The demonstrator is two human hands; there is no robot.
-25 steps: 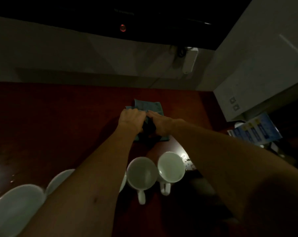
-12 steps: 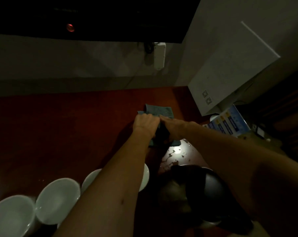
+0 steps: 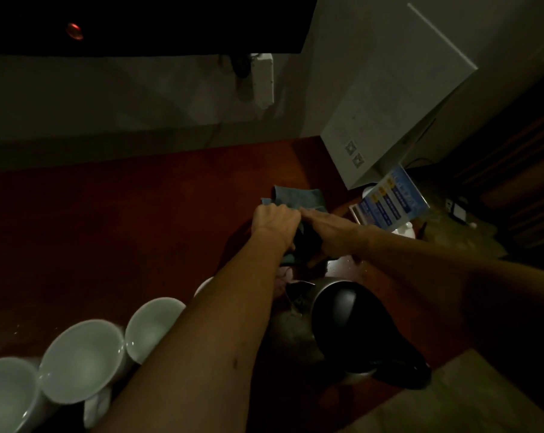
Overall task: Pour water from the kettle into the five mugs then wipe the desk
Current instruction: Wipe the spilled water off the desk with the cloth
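A blue-green cloth (image 3: 298, 196) lies on the dark red desk (image 3: 123, 226), far centre. My left hand (image 3: 275, 221) grips its near edge with curled fingers. My right hand (image 3: 330, 228) lies beside it with fingers stretched flat onto the cloth. A steel kettle (image 3: 342, 323) with a black lid stands near the front, under my right forearm. White mugs (image 3: 81, 359) holding water stand in a row at the lower left; my left forearm hides part of the row. Water drops (image 3: 345, 265) glisten on the desk just beyond the kettle.
A white box (image 3: 395, 98) leans against the wall at the right, with a blue printed card (image 3: 389, 201) below it. A white power adapter (image 3: 262, 79) hangs on the back wall. A dark screen (image 3: 139, 23) with a red light spans the top.
The view has swung right and down: the kettle has come into sight and the mugs have slid to the lower left. Both hands stay on the cloth.
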